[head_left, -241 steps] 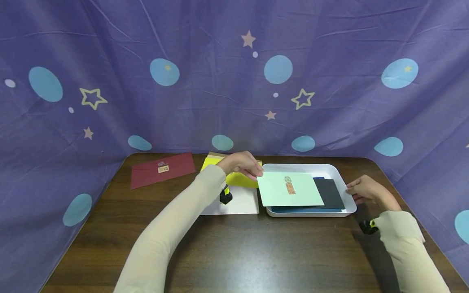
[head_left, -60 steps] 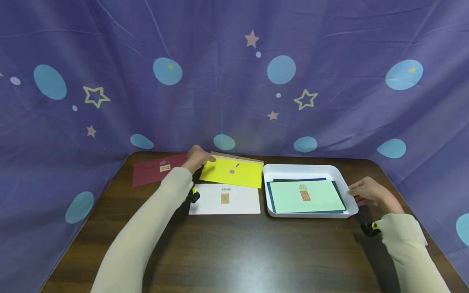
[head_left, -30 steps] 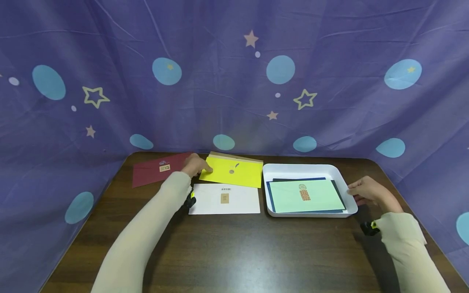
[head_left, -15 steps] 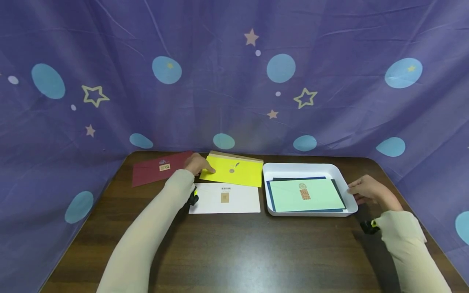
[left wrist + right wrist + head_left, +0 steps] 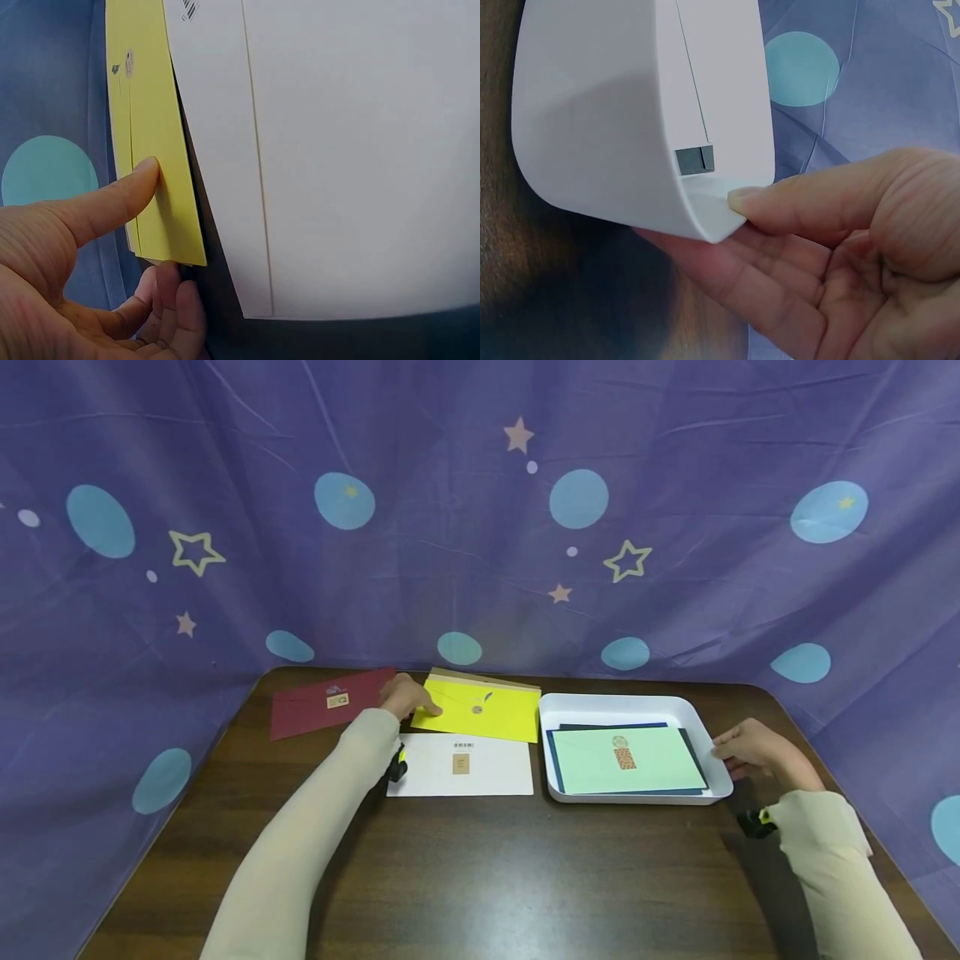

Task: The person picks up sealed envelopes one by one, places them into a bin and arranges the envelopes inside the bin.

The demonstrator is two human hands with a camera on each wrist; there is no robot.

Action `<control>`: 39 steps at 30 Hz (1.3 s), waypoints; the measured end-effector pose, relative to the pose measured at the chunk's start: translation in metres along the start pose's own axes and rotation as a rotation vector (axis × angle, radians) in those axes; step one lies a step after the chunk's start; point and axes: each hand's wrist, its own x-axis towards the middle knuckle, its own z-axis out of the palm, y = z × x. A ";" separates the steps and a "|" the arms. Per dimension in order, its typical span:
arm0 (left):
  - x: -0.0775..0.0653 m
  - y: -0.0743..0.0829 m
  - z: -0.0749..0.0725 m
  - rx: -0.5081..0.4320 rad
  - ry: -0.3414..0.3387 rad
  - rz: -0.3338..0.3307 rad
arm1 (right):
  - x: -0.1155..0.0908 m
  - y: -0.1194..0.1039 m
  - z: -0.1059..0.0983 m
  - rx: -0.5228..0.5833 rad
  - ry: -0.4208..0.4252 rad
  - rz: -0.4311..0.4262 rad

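My left hand (image 5: 406, 696) is at the left end of a yellow envelope (image 5: 495, 714). In the left wrist view its thumb (image 5: 139, 187) lies on the yellow face, with the other fingers curled under the short edge. A tan strip shows along the envelope's far side. My right hand (image 5: 756, 750) pinches the right rim of a white tray (image 5: 622, 703), thumb inside the wall and fingers beneath. Inside the tray, a mint green envelope (image 5: 667, 760) with a patterned emblem lies over darker blue and black ones, which are mostly covered.
A dark red envelope (image 5: 300, 710) lies at the back left, partly behind my left hand. In front of the yellow envelope is a white envelope (image 5: 491, 768) with a tan label. All rest on a brown wooden table (image 5: 510, 877), backed by a purple curtain (image 5: 480, 585).
The mint green envelope, earlier held by my left hand over the tray, now lies in it. My left hand has moved left to the yellow envelope's end. The right hand stays at the rim.
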 end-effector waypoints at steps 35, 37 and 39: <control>0.004 0.003 0.003 -0.072 -0.009 0.006 | 0.003 0.001 -0.002 -0.017 0.005 0.008; -0.001 0.004 0.002 -0.042 0.006 0.006 | 0.003 0.001 -0.002 -0.018 0.005 0.008; -0.002 0.005 0.002 -0.024 0.013 -0.004 | 0.003 0.001 -0.002 -0.020 0.006 0.006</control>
